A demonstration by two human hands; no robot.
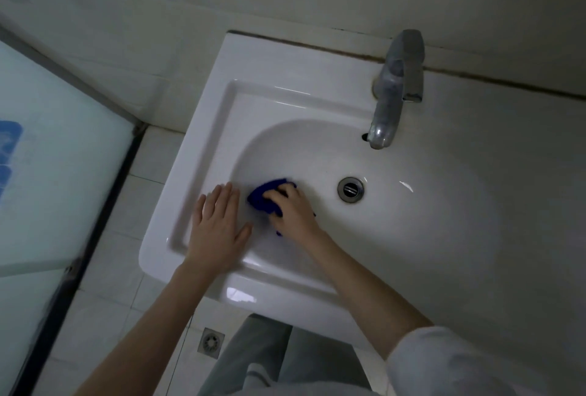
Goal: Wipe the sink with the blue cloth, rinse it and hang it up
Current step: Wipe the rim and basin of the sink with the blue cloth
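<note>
Two hands are down in the white sink (203,154). The left hand (215,227) lies flat and wide, with its fingers straight and close together and its thumb out to the side. It rests on the left edge of the bowl, where the rim dips down. The left arm is bare and comes up from the bottom of the view. The right hand (293,208) is just beside it, a little more to the middle. Its fingers are bent over the blue cloth (263,197) and hold it bunched up against the left side of the bowl. Some of the cloth pokes out past the fingertips, and a bit shows under the wrist. The right arm reaches in from the lower right, with a pale sleeve (444,360) pushed up near the elbow. The round metal drain (350,189) sits in the bowl, to the right of the cloth and apart from it. The grey tap (390,103) stands at the back of the sink, and its spout points over the bowl.
</note>
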